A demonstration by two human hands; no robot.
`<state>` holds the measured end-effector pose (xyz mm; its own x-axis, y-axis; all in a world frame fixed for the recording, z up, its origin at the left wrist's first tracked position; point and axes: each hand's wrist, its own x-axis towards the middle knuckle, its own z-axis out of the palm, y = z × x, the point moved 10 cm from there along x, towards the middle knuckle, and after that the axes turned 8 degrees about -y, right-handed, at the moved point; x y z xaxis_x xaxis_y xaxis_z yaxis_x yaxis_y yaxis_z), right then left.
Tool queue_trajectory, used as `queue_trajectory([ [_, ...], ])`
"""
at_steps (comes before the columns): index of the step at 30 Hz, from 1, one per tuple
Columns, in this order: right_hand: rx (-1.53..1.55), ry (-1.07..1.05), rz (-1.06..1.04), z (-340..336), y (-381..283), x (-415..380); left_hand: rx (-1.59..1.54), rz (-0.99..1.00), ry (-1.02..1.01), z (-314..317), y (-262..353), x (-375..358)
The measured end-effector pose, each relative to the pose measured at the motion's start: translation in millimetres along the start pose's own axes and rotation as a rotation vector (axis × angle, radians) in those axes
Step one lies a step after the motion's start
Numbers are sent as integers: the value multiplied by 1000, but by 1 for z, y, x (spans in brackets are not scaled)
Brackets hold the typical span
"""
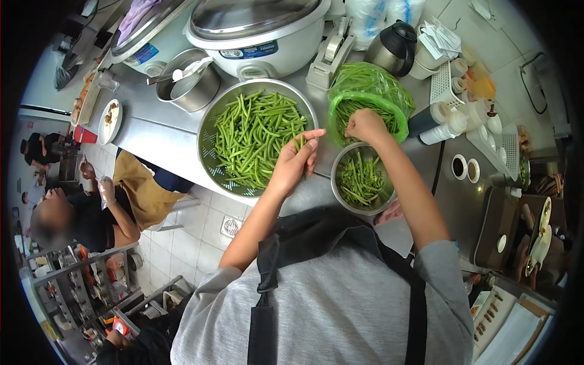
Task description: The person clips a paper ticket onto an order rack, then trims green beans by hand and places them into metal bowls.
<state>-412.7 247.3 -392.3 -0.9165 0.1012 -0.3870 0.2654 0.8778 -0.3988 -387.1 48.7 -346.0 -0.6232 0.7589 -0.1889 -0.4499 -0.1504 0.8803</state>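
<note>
At the right rim of a large metal colander heaped with green beans, my left hand pinches green beans, their ends showing by the thumb. My right hand is closed over the mouth of a green plastic bag that holds more whole beans. What its fingers grip, if anything, is hidden. Just below that hand stands a steel bowl with short bean pieces in it.
A rice cooker, a steel pot and a tape dispenser line the back. A black jug and squeeze bottles stand to the right. A small plate lies far left; a co-worker is beyond the table's left side.
</note>
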Motion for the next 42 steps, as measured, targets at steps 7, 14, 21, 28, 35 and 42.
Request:
queue_trajectory([
  [7, 417, 391, -66, -76, -4, -75, 322, 23, -77, 11, 2, 22],
  [14, 1179, 299, -265, -47, -26, -145, 773, 394, -83, 74, 42, 25],
  [21, 764, 376, -89, -22, -19, -186, 1145, 421, -95, 77, 43, -6],
  [28, 902, 423, -93, 2, -25, -196, 1099, 368, -70, 69, 38, -27],
  [35, 1395, 498, -134, 14, -12, -191, 605, 238, -153, 67, 6, -26],
  [42, 949, 221, -54, 38, -31, -180, 403, 185, -121, 56, 1, -7],
])
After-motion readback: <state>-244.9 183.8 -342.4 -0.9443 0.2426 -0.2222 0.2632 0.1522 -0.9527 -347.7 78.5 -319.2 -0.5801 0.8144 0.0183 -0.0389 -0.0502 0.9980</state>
